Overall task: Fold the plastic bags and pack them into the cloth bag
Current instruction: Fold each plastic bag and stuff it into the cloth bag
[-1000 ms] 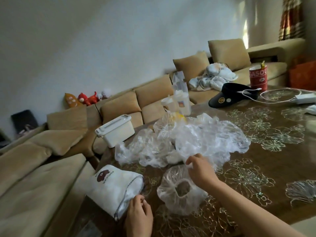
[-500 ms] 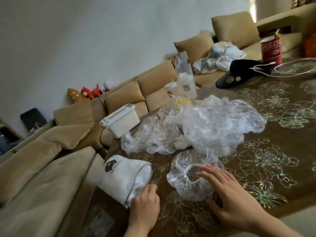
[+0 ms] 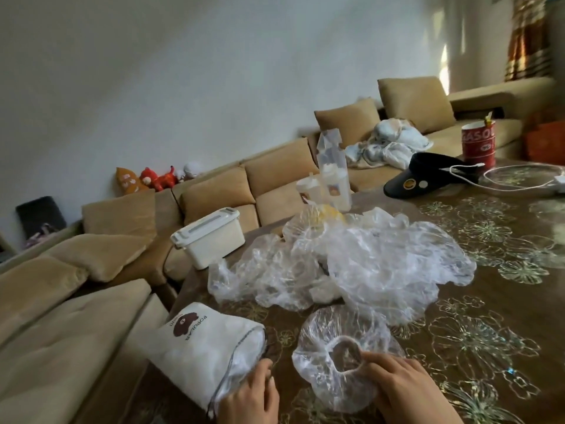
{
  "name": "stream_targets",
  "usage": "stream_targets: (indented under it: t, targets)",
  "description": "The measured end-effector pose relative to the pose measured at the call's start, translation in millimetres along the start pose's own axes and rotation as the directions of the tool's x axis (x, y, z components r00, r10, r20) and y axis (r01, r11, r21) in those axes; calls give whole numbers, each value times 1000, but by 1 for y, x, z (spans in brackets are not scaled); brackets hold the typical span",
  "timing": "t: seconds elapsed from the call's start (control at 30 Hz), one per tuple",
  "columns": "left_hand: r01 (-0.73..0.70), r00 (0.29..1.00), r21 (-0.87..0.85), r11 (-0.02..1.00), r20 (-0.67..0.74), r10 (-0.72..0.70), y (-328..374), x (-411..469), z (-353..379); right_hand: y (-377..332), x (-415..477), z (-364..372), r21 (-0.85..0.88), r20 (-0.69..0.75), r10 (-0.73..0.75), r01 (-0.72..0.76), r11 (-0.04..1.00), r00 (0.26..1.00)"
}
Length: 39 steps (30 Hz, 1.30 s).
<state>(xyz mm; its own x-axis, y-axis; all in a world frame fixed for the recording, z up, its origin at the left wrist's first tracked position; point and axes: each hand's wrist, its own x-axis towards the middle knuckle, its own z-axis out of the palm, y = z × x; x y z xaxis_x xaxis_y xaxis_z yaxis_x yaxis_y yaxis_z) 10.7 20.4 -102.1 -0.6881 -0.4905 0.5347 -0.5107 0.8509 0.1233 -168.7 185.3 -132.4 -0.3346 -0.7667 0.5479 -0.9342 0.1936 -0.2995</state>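
Note:
A white cloth bag (image 3: 198, 341) with a brown bear print lies on its side at the table's near left corner, mouth facing right. My left hand (image 3: 250, 396) holds the rim of that mouth, fingers curled at the drawstring edge. Just to the right lies a small clear plastic bag (image 3: 330, 338) with a round gathered opening. My right hand (image 3: 406, 390) rests on its near right side, fingertips at the opening. Behind them sits a crumpled pile of clear plastic bags (image 3: 367, 261).
The brown table (image 3: 489, 316) has a floral cover. A white lidded box (image 3: 211, 240) sits at its far left edge, plastic cups (image 3: 333, 185) behind the pile, a black visor (image 3: 428, 175), a red can (image 3: 478, 145) and a white cable (image 3: 519, 179) far right. A tan sofa (image 3: 91, 270) runs alongside.
My right hand has drawn back toward me onto the small bag's near right side, fingertips now at its opening. My left hand stays at the cloth bag's mouth. The camera view shifted.

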Motion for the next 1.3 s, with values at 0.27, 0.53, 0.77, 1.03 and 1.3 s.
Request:
stream_targets:
  t: [0.27,0.53,0.77,1.03,1.3]
  targets:
    - [-245,967,-341,908,-23,252,25,8,13,18,30,-3,251,156,103,-140,958,982]
    - [-130,956,-458,880,178,234,24,5,20,19,28,-25,567,337,41,-237,789,941]
    - [9,967,-540,842,218,129,18,-9,12,27,24,-38,463,364,-208,17,886,908]
    - [86,953,-449,889,298,58,15,-27,-21,31,23,-54,472,473,-176,-79,878,863]
    - [208,950,-542,815,310,-36,17,-15,-26,17,27,-44,415,418,-46,-145,898,907]
